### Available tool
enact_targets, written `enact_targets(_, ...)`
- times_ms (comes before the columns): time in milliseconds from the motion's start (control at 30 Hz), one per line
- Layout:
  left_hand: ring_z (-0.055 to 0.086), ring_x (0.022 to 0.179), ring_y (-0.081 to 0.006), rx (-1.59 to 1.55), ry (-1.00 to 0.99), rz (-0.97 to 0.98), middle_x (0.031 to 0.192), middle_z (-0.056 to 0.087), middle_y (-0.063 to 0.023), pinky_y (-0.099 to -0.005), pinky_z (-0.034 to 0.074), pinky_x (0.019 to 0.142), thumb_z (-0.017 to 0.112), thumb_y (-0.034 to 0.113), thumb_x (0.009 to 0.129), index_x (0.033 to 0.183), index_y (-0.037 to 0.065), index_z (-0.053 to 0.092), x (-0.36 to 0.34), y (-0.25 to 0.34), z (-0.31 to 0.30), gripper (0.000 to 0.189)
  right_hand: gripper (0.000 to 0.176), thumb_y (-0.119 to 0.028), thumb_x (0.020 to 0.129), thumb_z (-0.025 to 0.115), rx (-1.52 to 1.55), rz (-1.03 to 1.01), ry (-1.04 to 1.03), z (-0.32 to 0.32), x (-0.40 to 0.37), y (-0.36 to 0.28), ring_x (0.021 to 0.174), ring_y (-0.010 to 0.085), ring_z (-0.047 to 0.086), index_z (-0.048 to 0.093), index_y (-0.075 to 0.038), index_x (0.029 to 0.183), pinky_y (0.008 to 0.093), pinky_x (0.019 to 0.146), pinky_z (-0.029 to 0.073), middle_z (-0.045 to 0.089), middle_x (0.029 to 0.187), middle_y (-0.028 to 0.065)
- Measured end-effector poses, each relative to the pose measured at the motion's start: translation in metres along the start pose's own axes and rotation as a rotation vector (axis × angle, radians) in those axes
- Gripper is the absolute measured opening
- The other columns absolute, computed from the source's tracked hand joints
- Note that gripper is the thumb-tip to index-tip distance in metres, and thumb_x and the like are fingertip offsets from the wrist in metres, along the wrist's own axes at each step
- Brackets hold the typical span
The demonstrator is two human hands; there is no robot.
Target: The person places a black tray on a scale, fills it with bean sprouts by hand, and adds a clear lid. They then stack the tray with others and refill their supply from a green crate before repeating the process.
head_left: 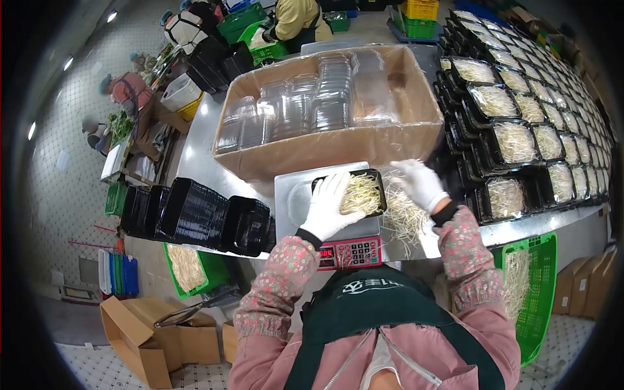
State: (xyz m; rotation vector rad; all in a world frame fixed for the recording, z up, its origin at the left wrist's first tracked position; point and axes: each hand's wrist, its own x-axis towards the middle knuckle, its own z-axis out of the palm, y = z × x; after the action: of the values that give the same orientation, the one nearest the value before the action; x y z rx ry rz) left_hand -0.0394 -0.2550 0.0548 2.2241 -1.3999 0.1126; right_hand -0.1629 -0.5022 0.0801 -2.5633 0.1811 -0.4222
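Note:
A black plastic tray (373, 174) filled with bean sprouts (361, 194) sits on the platform of a weighing scale (290, 195). My left hand (327, 207), in a white glove, spans the tray's left end, fingers at the far rim and thumb at the near rim. To the right, a loose pile of bean sprouts (404, 223) lies on the metal table. Over the far part of that pile is my right hand (421, 184), also gloved, its fingers apart and nothing visible in them. The red scale panel (351, 252) faces me; its digits are too small to read surely.
Behind the scale stands a cardboard box (325, 144) with clear plastic lids (333, 94). Stacked empty black trays (198, 211) are at left; filled trays (517, 143) are piled at right. Green crates (543, 292) flank the table (201, 140). Other people work beyond.

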Motion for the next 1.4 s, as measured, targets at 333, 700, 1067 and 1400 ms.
enact_targets(333, 0.050, 0.107, -0.0296, 0.297, -0.219, -0.040, 0.113, 0.054, -0.0108, -0.0456, 0.042, 0.085, 0.063, 0.030, 0.077, 0.119, 0.007, 0.055, 0.035, -0.023, 0.048, 0.049, 0.090, -0.059, 0.091, 0.051, 0.148, 0.148, -0.196, 0.111, 0.021, -0.056, 0.128, 0.0464, 0.042, 0.024, 0.010, 0.144, 0.0457, 0.108, 0.034, 0.040, 0.140, 0.0331)
enact_targets(700, 0.042, 0.130, -0.0384, -0.297, -0.097, -0.193, 0.139, 0.048, -0.0219, -0.0448, 0.033, 0.111, 0.075, 0.041, 0.078, 0.142, 0.004, 0.043, 0.018, 0.000, -0.009, 0.081, 0.062, -0.047, 0.088, 0.062, -0.036, -0.111, 0.256, 0.031, 0.139, 0.017, 0.117, 0.0359, 0.057, 0.053, -0.006, 0.133, 0.0428, 0.100, 0.045, 0.060, 0.127, 0.0201)
enact_targets(1067, 0.054, 0.124, -0.0201, -0.777, 0.408, -0.630, 0.130, 0.060, -0.0150, -0.0320, 0.040, 0.107, 0.056, 0.005, 0.096, 0.133, -0.005, 0.052, -0.071, -0.035, -0.049, 0.038, 0.036, -0.035, 0.081, 0.072, -0.254, 0.176, -0.472, 0.044, 0.223, 0.082, 0.103, 0.0279, 0.066, 0.073, -0.012, 0.109, 0.0358, 0.094, 0.049, 0.071, 0.109, 0.0135)
enact_targets(1400, 0.058, 0.119, -0.0190, -0.803, 0.442, -0.651, 0.127, 0.062, -0.0143, -0.0310, 0.042, 0.105, 0.055, 0.005, 0.097, 0.130, -0.004, 0.054, -0.086, -0.023, -0.035, 0.034, 0.099, -0.076, 0.070, 0.065, -0.216, 0.452, -0.489, 0.040, 0.210, 0.090, 0.135, 0.0374, 0.042, 0.058, 0.004, 0.128, 0.0425, 0.107, 0.039, 0.055, 0.134, 0.0223)
